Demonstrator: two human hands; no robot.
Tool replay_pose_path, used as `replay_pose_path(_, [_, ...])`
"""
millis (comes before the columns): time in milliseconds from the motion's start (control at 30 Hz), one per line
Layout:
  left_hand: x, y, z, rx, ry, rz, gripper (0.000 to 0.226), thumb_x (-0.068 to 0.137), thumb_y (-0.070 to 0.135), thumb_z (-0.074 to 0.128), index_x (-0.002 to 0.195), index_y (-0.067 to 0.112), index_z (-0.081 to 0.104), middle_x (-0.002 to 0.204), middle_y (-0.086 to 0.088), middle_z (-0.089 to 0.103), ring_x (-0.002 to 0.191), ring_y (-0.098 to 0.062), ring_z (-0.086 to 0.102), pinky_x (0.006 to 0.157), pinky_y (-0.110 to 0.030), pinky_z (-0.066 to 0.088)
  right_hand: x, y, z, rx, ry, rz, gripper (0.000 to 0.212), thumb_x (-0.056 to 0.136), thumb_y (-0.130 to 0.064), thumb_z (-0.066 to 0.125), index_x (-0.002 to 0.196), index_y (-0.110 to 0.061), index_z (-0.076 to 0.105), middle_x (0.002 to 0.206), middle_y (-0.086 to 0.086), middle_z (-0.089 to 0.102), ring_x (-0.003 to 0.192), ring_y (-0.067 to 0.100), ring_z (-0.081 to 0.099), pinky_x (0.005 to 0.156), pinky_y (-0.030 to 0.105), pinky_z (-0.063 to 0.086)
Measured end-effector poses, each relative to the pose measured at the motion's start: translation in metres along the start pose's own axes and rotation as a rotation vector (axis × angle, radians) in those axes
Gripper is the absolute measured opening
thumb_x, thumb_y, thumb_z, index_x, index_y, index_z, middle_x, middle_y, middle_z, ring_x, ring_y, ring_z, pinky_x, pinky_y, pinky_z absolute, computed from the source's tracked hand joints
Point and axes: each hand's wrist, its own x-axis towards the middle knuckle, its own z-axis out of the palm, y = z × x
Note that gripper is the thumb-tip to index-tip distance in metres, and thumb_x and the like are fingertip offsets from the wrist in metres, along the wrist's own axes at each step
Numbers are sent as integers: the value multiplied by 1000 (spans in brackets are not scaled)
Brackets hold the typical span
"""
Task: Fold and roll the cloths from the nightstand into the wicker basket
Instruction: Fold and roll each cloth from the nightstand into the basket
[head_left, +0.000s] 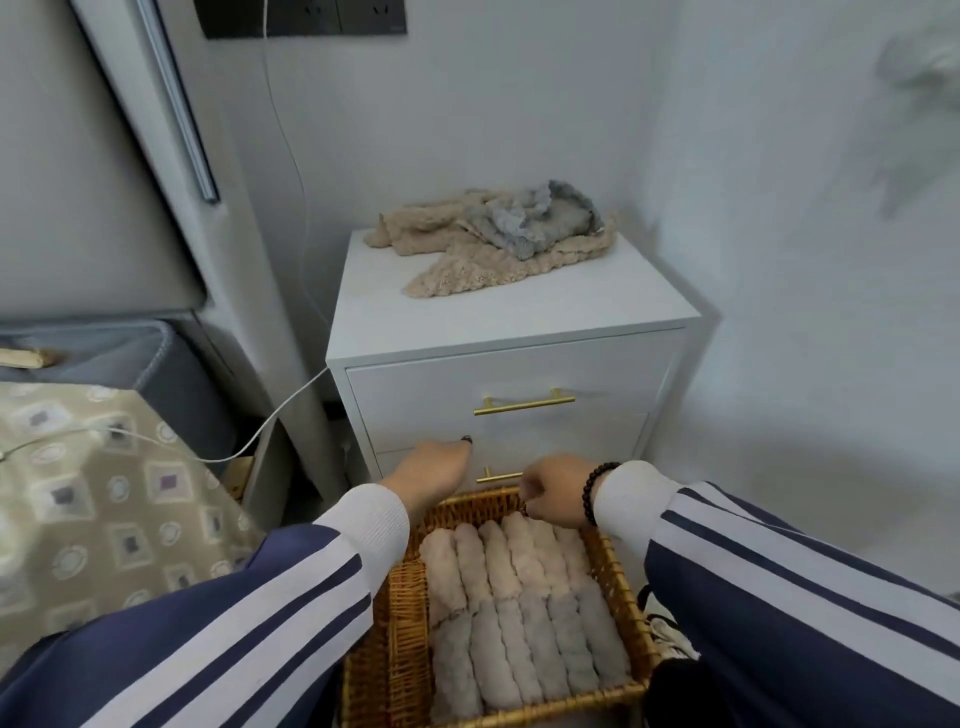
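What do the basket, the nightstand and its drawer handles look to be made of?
The basket looks like woven wicker, golden brown, with the weave visible on its walls. The nightstand seems to be painted or laminated board: smooth, matt white, sharp edges; which one cannot be told. Its upper drawer handle looks like brushed brass-coloured metal, a slim bar.

No readable text anywhere

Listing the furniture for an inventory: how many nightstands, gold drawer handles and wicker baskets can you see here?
nightstand: 1
gold drawer handles: 2
wicker basket: 1
Total: 4
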Motion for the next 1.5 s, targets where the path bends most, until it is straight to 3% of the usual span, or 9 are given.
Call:
replay_pose_path(100, [-16, 9, -5, -60, -86, 30, 54, 101, 45, 35, 138, 7, 41, 128, -13, 53, 110, -24, 57, 89, -35, 45, -25, 0, -21, 31, 69, -6, 34, 95, -28, 49, 125, -16, 59, 124, 5, 60, 110, 22, 57, 92, 32, 48])
replay_pose_path(167, [-23, 15, -10, -113, -123, 60, 62, 100, 48, 36, 148, 11, 27, 133, -8, 47, 117, -25, 54, 96, -40, 48, -38, 3, -34, 78, 132, -8, 36, 94, -32, 52, 127, -17, 58, 128, 3, 59, 113, 21, 56, 93, 29, 46])
replay_pose_path(667, [-7, 74, -57, -495, -123, 161, 39, 100, 43, 41, 124, 14, 52, 118, -5, 61, 102, -22, 64, 88, -42, 54, 8, -20, -88, 489, 651, 5, 19, 90, -21, 57, 106, -17, 66, 106, -3, 64, 93, 11, 55, 78, 20, 38])
replay_pose_path(867, [8, 80, -84, -566, -63, 156, 35, 100, 42, 41, 119, 16, 56, 114, -4, 63, 98, -21, 65, 84, -39, 56, 55, -37, -133, 614, 868, -15, 14, 85, -13, 61, 97, -16, 68, 95, -6, 64, 89, 10, 56, 86, 23, 44])
replay_pose_path(1133, [21, 76, -115, -632, -39, 139, 36, 99, 43, 44, 115, 15, 60, 112, -6, 66, 99, -24, 67, 89, -44, 55, 132, -42, -183, 155, 588, -21, 67, 86, -26, 63, 146, -24, 33, 144, 11, 37, 133, 31, 33, 107, 38, 30])
replay_pose_path(1267, [23, 80, -120, -650, -52, 139, 36, 99, 43, 43, 113, 14, 60, 112, -6, 66, 99, -24, 67, 86, -42, 55, 163, -42, -186, 5, 570, 90, 41, 92, -30, 54, 131, -17, 53, 131, 11, 55, 121, 31, 47, 97, 34, 37])
replay_pose_path(1367, [25, 81, -123, -661, -51, 141, 35, 99, 44, 44, 110, 15, 61, 112, -6, 66, 98, -24, 68, 86, -42, 56, 152, -51, -200, 415, 703, 81, 25, 94, -15, 50, 114, -8, 65, 103, 8, 65, 98, 27, 58, 73, 25, 43])
replay_pose_path(1433, [25, 81, -124, -680, -51, 138, 35, 99, 44, 45, 110, 14, 61, 112, -7, 67, 97, -25, 68, 86, -43, 55, 128, -60, -227, 1175, 715, 11, 19, 91, -5, 45, 87, -8, 63, 78, 5, 57, 80, 25, 55, 59, 23, 40])
replay_pose_path(1500, [25, 82, -125, -696, -51, 143, 35, 99, 43, 45, 109, 14, 61, 111, -8, 67, 97, -25, 68, 86, -43, 55, 100, -64, -260, 1748, 700, -156, 21, 91, -2, 45, 79, -14, 59, 78, 5, 57, 78, 26, 60, 66, 32, 50])
